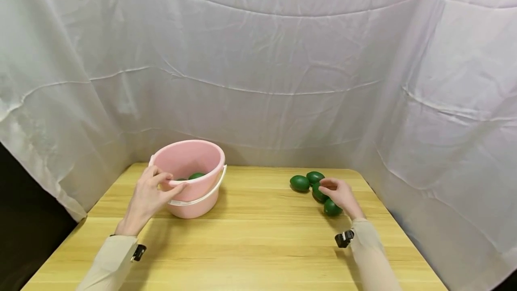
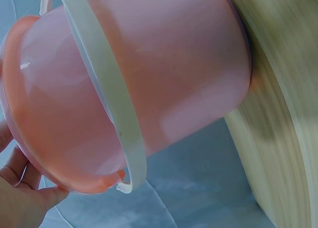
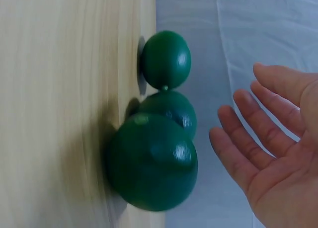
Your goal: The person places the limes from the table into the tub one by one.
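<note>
A pink bucket with a white handle stands on the left of the table, its handle hanging down at the front. My left hand grips the near-left part of its rim, with thumb and fingers bent over the edge. Inside the bucket, a dark green lime shows, and another is partly hidden by the rim. My right hand hovers just over a cluster of several glossy limes at the right. In the right wrist view its relaxed fingers are apart from the limes.
The light wooden table runs up to a pale grey curtain at the back. More curtain hangs along the right side. A dark area lies beyond the table at the left.
</note>
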`<state>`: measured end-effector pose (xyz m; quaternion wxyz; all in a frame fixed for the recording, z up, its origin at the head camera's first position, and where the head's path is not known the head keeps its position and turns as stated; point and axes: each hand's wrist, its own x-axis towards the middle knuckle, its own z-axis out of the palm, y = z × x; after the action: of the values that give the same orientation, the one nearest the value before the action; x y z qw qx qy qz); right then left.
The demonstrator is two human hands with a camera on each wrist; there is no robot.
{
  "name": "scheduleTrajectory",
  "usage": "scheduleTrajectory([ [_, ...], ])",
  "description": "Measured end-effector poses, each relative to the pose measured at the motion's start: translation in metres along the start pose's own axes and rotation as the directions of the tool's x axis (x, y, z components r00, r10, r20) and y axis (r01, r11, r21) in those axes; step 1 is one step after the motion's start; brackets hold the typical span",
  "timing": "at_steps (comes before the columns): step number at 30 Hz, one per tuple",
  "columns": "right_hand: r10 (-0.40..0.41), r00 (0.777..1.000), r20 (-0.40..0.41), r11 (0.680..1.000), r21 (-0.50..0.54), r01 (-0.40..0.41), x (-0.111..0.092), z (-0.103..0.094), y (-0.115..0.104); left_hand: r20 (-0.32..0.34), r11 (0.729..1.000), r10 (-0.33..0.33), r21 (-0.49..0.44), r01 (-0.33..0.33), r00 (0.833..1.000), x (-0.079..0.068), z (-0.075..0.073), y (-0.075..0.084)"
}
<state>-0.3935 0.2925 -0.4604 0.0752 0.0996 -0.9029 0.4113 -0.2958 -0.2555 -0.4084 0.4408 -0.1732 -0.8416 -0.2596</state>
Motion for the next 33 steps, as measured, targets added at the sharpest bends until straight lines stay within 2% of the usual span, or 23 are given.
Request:
scheduleTrajectory([
  [5, 0.016, 0.999, -0.042, 1.0, -0.01, -0.016, -0.002, -0.009, 0.006, 0.004, 1.0, -0.008, 0.002, 0.008, 1.0, -0.001, 0.0, 0.0],
  [16, 0.043, 0.999, -0.02, 0.999, -0.014, -0.044, -0.012, -0.021, 0.016, 0.0, 1.0, 0.001, 0.003, -0.001, 1.0, -0.001, 0.0, -0.002],
  [23, 0.049, 0.998, 0.026, 0.998, -0.043, -0.048, -0.015, -0.023, 0.025, 0.002, 1.0, 0.005, 0.006, -0.005, 1.0, 0.0, -0.001, -0.003],
  [33, 0.063, 0.989, 0.137, 0.995, -0.089, -0.051, -0.02, -0.02, 0.032, 0.01, 1.0, -0.014, 0.0, 0.014, 1.0, -0.001, -0.002, -0.001],
])
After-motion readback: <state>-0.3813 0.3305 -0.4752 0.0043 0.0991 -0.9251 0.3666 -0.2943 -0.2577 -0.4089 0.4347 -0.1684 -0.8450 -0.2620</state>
